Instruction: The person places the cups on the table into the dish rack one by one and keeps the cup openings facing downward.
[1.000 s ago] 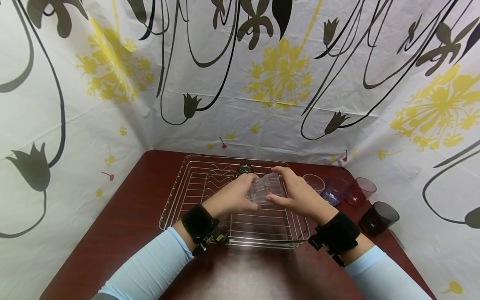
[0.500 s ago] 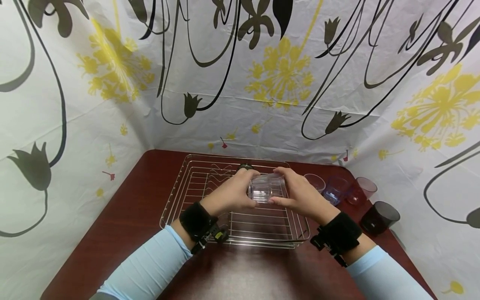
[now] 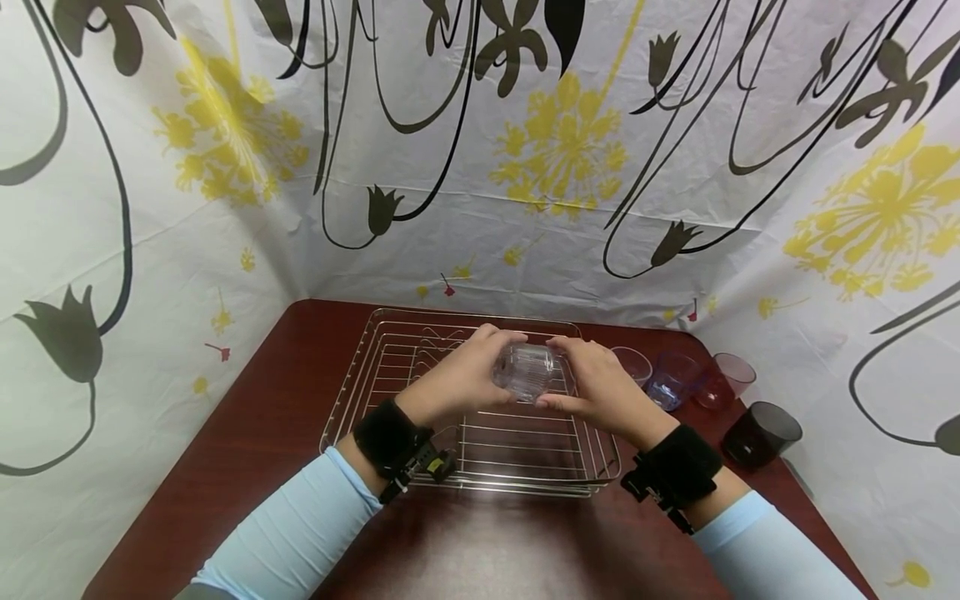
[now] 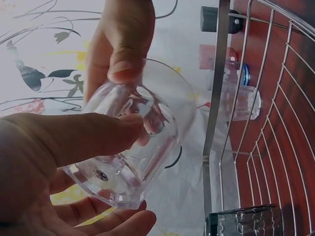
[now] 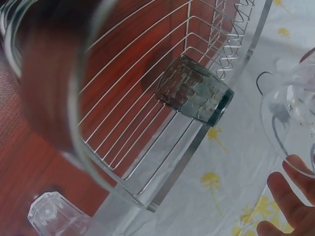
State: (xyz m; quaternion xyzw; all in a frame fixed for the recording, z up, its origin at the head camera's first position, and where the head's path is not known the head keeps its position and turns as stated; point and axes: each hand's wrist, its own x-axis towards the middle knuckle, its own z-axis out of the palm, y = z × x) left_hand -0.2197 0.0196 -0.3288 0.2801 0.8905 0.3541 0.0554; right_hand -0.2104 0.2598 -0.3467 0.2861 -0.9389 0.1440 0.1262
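Note:
Between both hands, a clear faceted tumbler [image 3: 527,372] is held sideways above the wire dish rack [image 3: 517,485]. My left hand [image 3: 461,375] grips its left end, the thumb lying across the clear wall in the left wrist view. My right hand [image 3: 600,385] holds the right end with bent fingers and thumb. Thick base and thin rim of the tumbler [image 4: 128,162] both show in the left wrist view. A dark patterned tumbler [image 5: 194,91] stands in the rack in the right wrist view; in the head view my left hand hides it.
To the right of the rack are a clear glass [image 3: 633,364], a blue glass [image 3: 667,390], a pink glass [image 3: 729,379] and a dark glass [image 3: 761,433]. Patterned white sheeting [image 3: 450,250] surrounds the dark red table [image 3: 247,417] at the back and sides.
The clear tumbler has turned between my hands. My left hand has shifted slightly up and its wrist a little left, covering the dark tumbler behind it. The right hand has barely moved.

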